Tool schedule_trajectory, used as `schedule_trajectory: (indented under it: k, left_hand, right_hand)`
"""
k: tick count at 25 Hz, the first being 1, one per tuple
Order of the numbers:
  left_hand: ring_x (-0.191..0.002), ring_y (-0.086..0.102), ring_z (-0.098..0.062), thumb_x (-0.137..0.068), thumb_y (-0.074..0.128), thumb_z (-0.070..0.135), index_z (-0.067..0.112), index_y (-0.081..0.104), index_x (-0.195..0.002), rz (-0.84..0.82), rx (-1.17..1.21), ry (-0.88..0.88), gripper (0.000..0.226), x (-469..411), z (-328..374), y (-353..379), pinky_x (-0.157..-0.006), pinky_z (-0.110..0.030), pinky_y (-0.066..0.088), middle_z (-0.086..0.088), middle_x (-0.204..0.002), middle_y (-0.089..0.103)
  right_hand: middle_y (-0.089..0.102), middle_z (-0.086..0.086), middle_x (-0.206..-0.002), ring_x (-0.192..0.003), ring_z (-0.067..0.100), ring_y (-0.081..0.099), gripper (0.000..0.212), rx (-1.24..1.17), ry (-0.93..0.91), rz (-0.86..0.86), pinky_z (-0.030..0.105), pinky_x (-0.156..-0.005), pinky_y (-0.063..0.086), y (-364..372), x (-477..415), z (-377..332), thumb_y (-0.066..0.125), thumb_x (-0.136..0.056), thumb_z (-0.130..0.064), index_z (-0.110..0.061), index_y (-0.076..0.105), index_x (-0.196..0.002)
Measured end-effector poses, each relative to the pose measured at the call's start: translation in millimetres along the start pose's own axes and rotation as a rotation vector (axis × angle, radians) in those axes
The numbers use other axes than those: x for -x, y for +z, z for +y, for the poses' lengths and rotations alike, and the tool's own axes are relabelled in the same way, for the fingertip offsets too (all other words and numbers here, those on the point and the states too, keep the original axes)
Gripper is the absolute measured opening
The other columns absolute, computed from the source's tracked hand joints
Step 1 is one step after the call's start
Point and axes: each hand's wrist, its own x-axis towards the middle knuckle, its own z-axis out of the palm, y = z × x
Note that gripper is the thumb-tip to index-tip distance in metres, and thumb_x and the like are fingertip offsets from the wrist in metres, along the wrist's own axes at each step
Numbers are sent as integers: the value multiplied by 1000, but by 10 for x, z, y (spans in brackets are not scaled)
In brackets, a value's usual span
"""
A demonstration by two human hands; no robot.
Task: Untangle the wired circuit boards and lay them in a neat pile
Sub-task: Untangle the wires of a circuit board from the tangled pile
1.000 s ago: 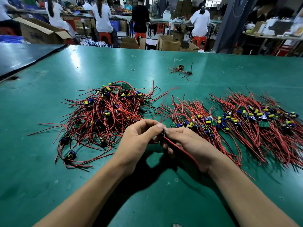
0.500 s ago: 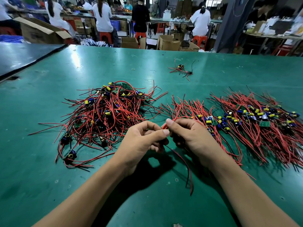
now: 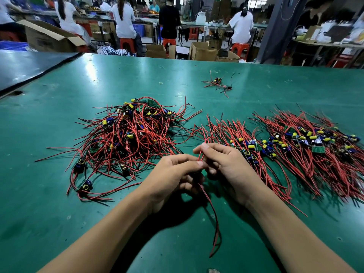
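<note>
We note a green bench [image 3: 102, 79] with glare patches, a dark bench [image 3: 29, 66] adjoining at left, cardboard boxes [image 3: 202, 53] and red stools [image 3: 239, 48] beyond it, and a grey pillar [image 3: 277, 30] at right.

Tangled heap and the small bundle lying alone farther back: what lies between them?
Only stray wire ends of the tangled heap, then bare green table up to the small bundle; the head view shows it.
</note>
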Motion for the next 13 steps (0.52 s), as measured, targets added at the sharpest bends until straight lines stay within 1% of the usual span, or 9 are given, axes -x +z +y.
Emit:
schedule_trajectory:
  k: [2,3,5,8,10,11,13]
  left_hand:
    - [-64,67,-25,-86,67,22,4,72,-88,19,20,-8,19,-11,-29,4,-54,-26,52,-20,-90,72]
    - [-65,69,-25,-84,68,25,4,73,-89,21,21,-9,23,-12,-33,1,-54,-26,52,-20,-90,73]
    - [-63,69,-24,-78,69,27,8,76,-88,22,36,-17,22,-9,-27,-5,-55,-25,55,-19,-85,73]
    - [-61,68,-23,-75,71,23,10,78,-84,-7,24,-43,17,-10,-33,-24,-57,-25,55,-17,-79,72]
    - [-59,67,-23,-80,70,17,9,77,-79,-43,-34,-54,11,-2,-36,-24,-56,-24,54,-16,-76,71]
    - [-58,66,-23,-84,68,13,9,76,-75,-52,-57,-50,13,-1,-39,-21,-54,-23,53,-16,-74,70]
    - [-54,63,-22,-88,64,8,9,75,-73,-49,-68,-41,19,-5,-45,-17,-50,-21,52,-16,-71,68]
  right_hand:
    - [53,5,-62,-49,10,46,20,1,17,-19,21,-45,45,21,15,19,69,-85,-36,-18,77,-85]
    - [57,4,-64,-49,10,49,21,-14,32,-34,22,-45,47,29,21,25,71,-81,-38,-19,78,-86]
    - [62,2,-68,-52,11,54,22,-69,71,-80,24,-47,50,20,27,36,75,-77,-37,-19,78,-90]
    - [69,6,-77,-56,15,61,23,-81,138,-188,27,-52,54,-42,24,42,76,-81,-33,-17,78,-98]
    - [69,13,-83,-60,22,59,29,-10,159,-225,29,-55,54,-61,22,52,74,-84,-35,-13,77,-103]
    - [67,16,-84,-61,23,57,32,28,152,-221,31,-56,53,-61,16,64,72,-86,-37,-11,76,-105]
    - [67,12,-73,-55,20,57,33,89,108,-169,28,-53,52,-55,1,79,67,-91,-39,-10,76,-102]
